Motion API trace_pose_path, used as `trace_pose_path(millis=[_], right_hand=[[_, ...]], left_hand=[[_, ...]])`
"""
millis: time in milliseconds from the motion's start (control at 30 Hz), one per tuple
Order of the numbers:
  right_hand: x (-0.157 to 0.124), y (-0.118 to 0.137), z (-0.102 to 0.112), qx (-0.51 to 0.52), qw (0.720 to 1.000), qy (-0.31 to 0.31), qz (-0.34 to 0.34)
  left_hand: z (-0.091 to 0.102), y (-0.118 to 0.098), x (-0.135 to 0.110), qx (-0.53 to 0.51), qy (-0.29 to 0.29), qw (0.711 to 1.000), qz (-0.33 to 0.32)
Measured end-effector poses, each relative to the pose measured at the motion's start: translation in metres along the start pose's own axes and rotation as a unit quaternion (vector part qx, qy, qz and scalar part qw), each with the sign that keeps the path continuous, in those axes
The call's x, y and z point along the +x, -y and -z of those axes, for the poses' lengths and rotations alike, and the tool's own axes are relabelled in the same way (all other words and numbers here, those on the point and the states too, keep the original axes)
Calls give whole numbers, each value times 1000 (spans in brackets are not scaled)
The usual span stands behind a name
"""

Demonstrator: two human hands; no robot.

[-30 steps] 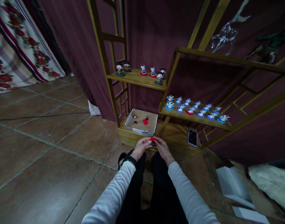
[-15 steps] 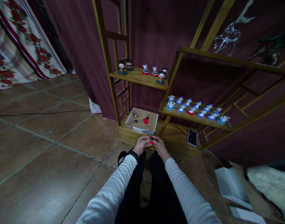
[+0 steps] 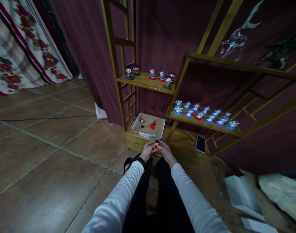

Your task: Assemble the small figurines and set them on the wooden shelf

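Between my two hands is a small figurine with a dark top and a red lower part. My left hand is closed on its left side, and my right hand grips it from the right. Just beyond them a shallow cardboard box sits on the low wooden base. Inside the box lie a red piece and several small dark figure parts. Fingers partly cover the held figurine, so its finer details are hard to make out.
On the upper shelf stand several dark-haired and grey figurines. The right shelf bears several blue and purple ones and a red-based one. A phone lies on the base. White packaging is on the floor at right.
The figurine in my hands has turned or tilted a little, showing more of its front below the dark top. Both hands keep hold of it; the view has shifted slightly.
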State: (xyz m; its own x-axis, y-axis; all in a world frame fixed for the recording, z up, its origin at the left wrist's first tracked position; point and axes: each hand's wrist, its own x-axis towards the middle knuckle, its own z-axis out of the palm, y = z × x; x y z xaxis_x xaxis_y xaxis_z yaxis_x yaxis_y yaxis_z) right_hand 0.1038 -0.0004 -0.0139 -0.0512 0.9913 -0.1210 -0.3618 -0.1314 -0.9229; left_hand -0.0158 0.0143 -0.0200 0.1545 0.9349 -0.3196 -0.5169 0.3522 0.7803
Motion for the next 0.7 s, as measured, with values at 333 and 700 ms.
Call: trace_pose_path(millis=[333, 700], right_hand=[[3, -1, 5, 3, 1000, -4, -17], [7, -1, 10, -6, 999, 13, -30]], left_hand=[[3, 0, 1, 19, 11, 1000, -8], [0, 3, 6, 29, -19, 999, -14]])
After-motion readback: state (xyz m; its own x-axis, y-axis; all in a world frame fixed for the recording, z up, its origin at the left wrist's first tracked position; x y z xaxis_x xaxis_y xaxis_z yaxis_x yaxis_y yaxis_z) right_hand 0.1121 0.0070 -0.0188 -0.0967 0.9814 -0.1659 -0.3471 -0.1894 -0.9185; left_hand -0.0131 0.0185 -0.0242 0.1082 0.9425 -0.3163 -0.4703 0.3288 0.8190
